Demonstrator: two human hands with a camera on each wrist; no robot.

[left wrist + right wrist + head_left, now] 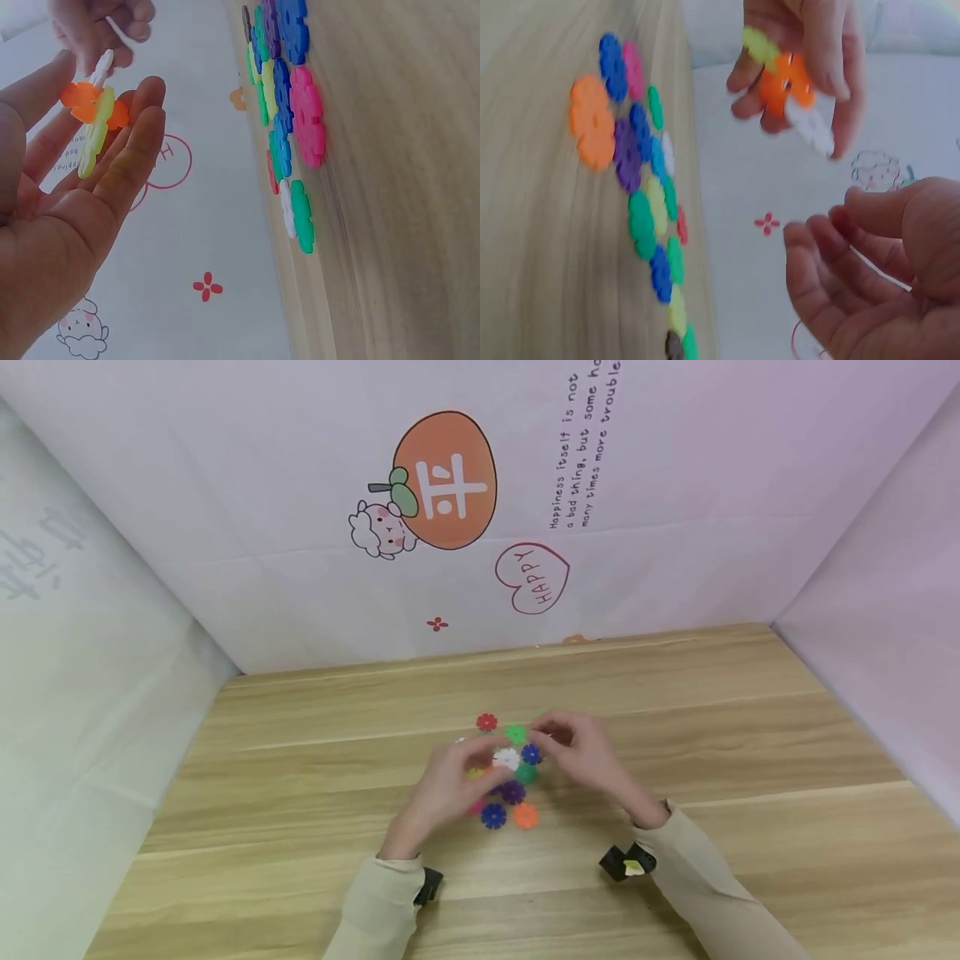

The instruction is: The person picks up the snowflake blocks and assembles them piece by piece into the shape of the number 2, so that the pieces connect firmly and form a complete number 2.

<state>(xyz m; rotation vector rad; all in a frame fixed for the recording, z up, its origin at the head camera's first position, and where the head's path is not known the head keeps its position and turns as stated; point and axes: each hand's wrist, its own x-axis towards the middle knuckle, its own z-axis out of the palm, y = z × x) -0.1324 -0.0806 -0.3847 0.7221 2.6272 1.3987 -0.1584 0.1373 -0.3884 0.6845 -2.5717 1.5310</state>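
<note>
Your left hand pinches the joined snowflake discs; right hand hangs loosely curled, holding nothing; discs look light, stiff, slippery; grip by rims.

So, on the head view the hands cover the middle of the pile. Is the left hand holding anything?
Observer: Yes, the left hand pinches joined pieces: orange, yellow-green and white.
Operator: Are they off the table?
Observer: Yes, clear of the table; the loose pieces lie flat there.
Operator: And the right hand?
Observer: The right hand has curled fingers; the right wrist view shows a gap to the white piece.
</note>
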